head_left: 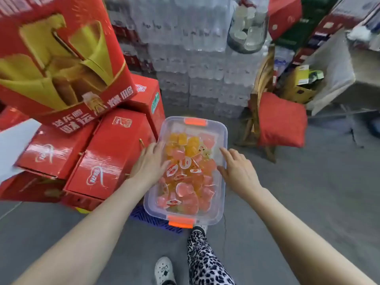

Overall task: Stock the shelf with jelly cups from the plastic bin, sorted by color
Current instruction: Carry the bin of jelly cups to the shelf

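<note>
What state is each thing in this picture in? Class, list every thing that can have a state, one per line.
plastic bin: uncovered, open at the top, holding many cups.
jelly cups: heaped in the bin, orange and pink mixed, not sorted.
left hand: open, fingers straight, at the bin's left rim.
right hand: open, fingers spread, at the bin's right rim.
red cartons: closed, stacked left of the bin.

The big red carton point(61, 58) reads "财运" in white; logos on the smaller red boxes point(111, 153) blur beyond reading.
</note>
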The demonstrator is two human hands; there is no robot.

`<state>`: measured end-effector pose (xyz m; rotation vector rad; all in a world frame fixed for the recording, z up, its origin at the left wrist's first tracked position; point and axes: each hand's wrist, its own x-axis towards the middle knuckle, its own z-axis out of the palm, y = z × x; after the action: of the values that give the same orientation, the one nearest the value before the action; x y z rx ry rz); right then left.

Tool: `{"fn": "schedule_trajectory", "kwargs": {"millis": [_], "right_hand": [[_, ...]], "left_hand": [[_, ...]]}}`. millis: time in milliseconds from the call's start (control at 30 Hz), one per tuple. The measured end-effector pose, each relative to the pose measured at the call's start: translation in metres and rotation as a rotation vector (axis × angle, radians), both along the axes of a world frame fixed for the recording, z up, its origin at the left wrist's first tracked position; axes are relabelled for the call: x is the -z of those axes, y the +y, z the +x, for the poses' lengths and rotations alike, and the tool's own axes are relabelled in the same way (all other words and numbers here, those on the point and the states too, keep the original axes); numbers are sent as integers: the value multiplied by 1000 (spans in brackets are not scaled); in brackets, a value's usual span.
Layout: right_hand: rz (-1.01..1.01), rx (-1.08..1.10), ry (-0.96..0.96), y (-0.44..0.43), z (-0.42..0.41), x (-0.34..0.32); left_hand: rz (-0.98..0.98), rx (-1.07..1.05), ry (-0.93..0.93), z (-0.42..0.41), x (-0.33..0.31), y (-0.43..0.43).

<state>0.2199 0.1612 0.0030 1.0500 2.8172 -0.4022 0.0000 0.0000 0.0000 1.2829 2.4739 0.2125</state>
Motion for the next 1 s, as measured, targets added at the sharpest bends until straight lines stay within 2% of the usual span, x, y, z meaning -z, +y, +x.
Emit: {"fn": "schedule_trajectory", "kwargs": {"millis": [167,267,400,567,767,1000], "right_hand": [[-194,117,-92,8,6,53],[-338,258,-23,13,1,71],[-544,493,46,13,-6,89],[-641,556,30,21,-7,100],[-621,622,110,15,21,89],[-510,642,262,-42,83,47]], "left_hand": [[-203,-219,-134,-5,54,7],[-221,-310,-183,-10,74,17],[-260,-372,-157,-17,89,28],[-278,-403,-158,-23,96,34],[-46,-383,-282,-1,76,10],[129,-413,-442,57,42,-55]]}}
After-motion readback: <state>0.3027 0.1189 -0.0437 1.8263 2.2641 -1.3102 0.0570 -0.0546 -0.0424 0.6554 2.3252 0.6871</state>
